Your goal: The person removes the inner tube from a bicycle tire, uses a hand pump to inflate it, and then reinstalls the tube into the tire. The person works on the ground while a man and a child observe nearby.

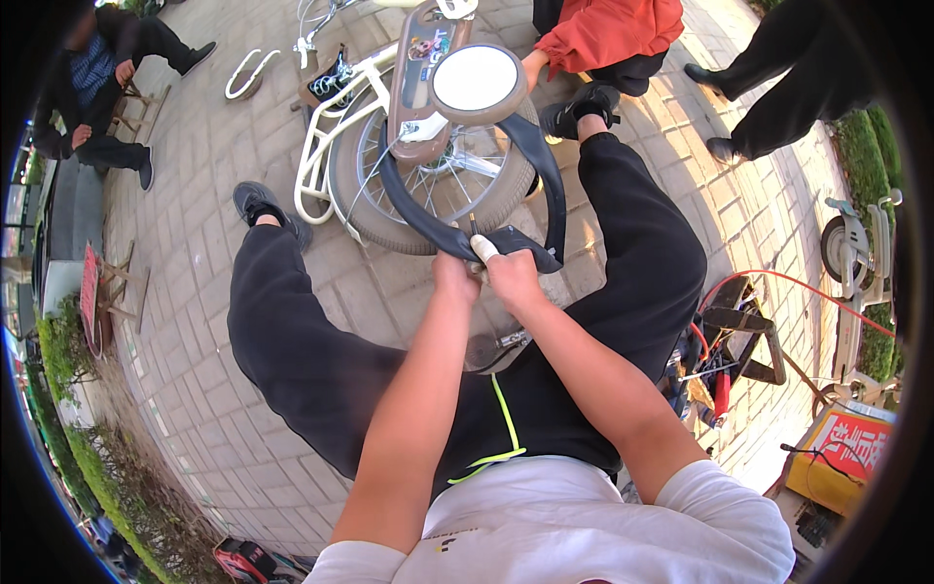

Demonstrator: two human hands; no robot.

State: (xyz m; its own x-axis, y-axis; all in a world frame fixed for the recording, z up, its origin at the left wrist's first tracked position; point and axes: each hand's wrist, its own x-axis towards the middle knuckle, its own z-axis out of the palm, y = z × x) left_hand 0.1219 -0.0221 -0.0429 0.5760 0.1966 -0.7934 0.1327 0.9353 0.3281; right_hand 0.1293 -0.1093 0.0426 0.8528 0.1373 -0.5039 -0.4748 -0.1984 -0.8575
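Observation:
A black inner tube (543,175) hangs in a loop in front of a white bicycle's wheel (348,185), with its valve stem (473,224) pointing up. My left hand (455,274) grips the tube from the left, just below the valve. My right hand (508,268) is closed on the tube beside it, white covering on the thumb, which presses near the valve. Above the wheel are a brown bicycle part (409,92) with a round white-faced pad (475,80) and a white tubular frame (318,165).
A co-worker in a red jacket (608,29) reaches toward the bicycle. Two others are at the upper left (89,88) and upper right (778,92). Tools with a red hose (739,331), a yellow box (827,453) and a scooter (861,263) are on my right; a folding stool (115,292) is left.

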